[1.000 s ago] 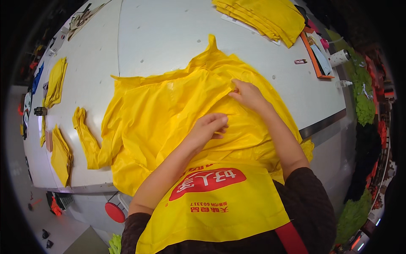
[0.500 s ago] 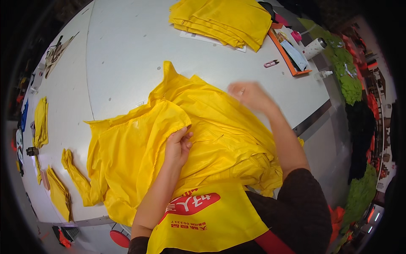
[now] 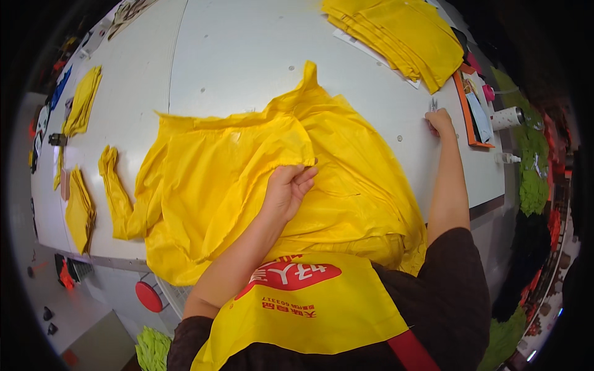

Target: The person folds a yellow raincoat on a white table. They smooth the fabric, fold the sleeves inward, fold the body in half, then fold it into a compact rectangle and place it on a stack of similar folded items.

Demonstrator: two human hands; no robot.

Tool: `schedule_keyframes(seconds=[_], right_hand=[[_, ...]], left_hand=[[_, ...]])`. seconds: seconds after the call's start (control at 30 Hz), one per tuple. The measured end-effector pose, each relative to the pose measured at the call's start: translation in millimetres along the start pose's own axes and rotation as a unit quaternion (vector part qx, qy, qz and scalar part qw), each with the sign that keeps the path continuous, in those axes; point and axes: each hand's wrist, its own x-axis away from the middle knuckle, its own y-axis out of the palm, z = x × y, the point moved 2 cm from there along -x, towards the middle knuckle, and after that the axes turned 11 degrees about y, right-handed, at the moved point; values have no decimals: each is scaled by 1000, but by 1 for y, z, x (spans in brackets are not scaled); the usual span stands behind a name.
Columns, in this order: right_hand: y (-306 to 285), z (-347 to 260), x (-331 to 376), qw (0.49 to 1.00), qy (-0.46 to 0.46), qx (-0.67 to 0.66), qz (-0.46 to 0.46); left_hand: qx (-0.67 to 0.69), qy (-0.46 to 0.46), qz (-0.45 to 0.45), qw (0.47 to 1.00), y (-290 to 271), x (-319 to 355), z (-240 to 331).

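Biggest thing in view is the white surface (image 3: 247,55), a big rounded table that takes up most of the shot. Spread across the middle of it is a big yellow garment (image 3: 346,167), thin and crinkly, with its lower edge hanging off the near side toward the person's yellow apron (image 3: 297,309). One layer is folded back on top of the rest, which is probably why the left hand is where it is.

The left hand (image 3: 288,188) sits right on that folded-back flap, fingers curled round the edge of the fabric, closed on it, pinning it so it doesn't slide back, I'd guess.

Far right corner has a stack of folded yellow pieces (image 3: 396,34), neatly piled, looks like a done pile parked out of the way. Over on the left edge there are smaller yellow pieces (image 3: 80,207), a few loose stacks well apart from the main garment.

The right hand (image 3: 440,120) is stretched out away from the garment, near an orange tray (image 3: 467,117) at the right rim. It looks closed around something small and metallic, maybe snips, but it's too tiny to say for sure.
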Motion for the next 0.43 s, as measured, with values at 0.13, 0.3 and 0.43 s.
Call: schedule_keyframes(seconds=[0.13, 0.3, 0.43], right_hand=[[28, 9, 78, 909, -4, -357, -215], [85, 0, 237, 898, -159, -268, -309], [115, -12, 308, 892, -352, -190, -209]], left_hand=[[3, 2, -21, 1000, -1, 8, -1], [0, -2, -16, 1000, -10, 15, -2], [6, -5, -31, 1000, -16, 16, -3]])
